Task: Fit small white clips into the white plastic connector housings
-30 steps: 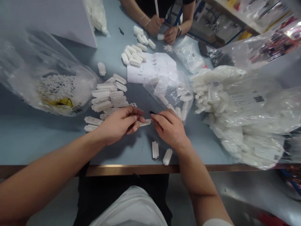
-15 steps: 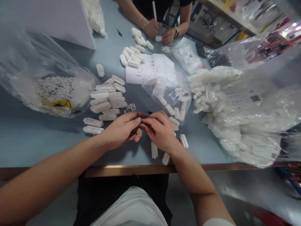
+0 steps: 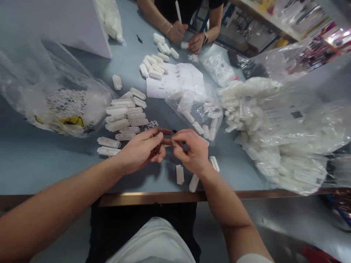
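My left hand (image 3: 145,148) is over the table with its fingers partly curled; what it holds, if anything, cannot be made out. Touching its fingertips, my right hand (image 3: 191,149) has thumb and forefinger pinched, and anything between them is too small to name. Left of my hands lies a pile of white plastic housings (image 3: 117,125). Tiny white pieces (image 3: 152,124) are scattered just beyond my left hand. A white part (image 3: 180,174) and another white housing (image 3: 194,182) lie near the front edge, below my right hand.
Clear bags stand at the left (image 3: 68,106) and right (image 3: 285,135). A printed sheet (image 3: 175,78) and an open bag of white parts (image 3: 201,109) lie ahead. Across the table, another person's hands (image 3: 178,32) hold a white pen and a white part.
My right hand has shifted slightly right and its fingers have drawn into a pinch. My left hand's fingers have stretched out a little. The other person's pen has tilted slightly.
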`<move>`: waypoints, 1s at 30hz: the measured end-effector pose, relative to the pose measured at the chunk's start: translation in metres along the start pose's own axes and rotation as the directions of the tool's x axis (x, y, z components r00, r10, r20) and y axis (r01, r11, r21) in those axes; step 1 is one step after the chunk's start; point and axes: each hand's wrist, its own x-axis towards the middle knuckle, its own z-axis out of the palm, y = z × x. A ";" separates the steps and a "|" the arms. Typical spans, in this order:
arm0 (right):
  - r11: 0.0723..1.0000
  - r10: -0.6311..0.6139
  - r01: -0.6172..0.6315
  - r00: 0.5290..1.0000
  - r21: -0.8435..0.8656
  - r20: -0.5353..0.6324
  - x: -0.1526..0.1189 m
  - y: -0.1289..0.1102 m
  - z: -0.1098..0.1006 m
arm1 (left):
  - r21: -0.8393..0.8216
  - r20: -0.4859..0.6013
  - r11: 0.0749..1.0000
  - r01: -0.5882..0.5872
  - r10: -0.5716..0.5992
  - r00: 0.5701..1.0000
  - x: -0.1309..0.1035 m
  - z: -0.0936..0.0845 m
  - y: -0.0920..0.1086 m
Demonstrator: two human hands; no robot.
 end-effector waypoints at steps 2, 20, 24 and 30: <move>0.993 0.108 -0.106 0.993 0.045 -0.036 0.000 0.003 -0.005 | 0.100 -0.058 0.994 -0.054 0.060 0.996 0.000 -0.004 0.003; 0.987 0.096 -0.056 0.958 -0.153 0.269 0.005 0.029 -0.013 | 0.945 0.139 -0.323 -0.051 0.255 0.957 -0.004 -0.011 -0.006; 0.981 0.015 0.044 0.953 -0.188 0.303 0.002 0.032 -0.009 | 0.941 0.165 -0.331 -0.070 0.270 0.949 -0.005 -0.009 -0.005; 0.959 -0.064 0.143 0.950 -0.243 0.305 0.001 0.031 -0.007 | 0.953 0.152 -0.296 -0.066 0.277 0.949 -0.002 -0.011 -0.010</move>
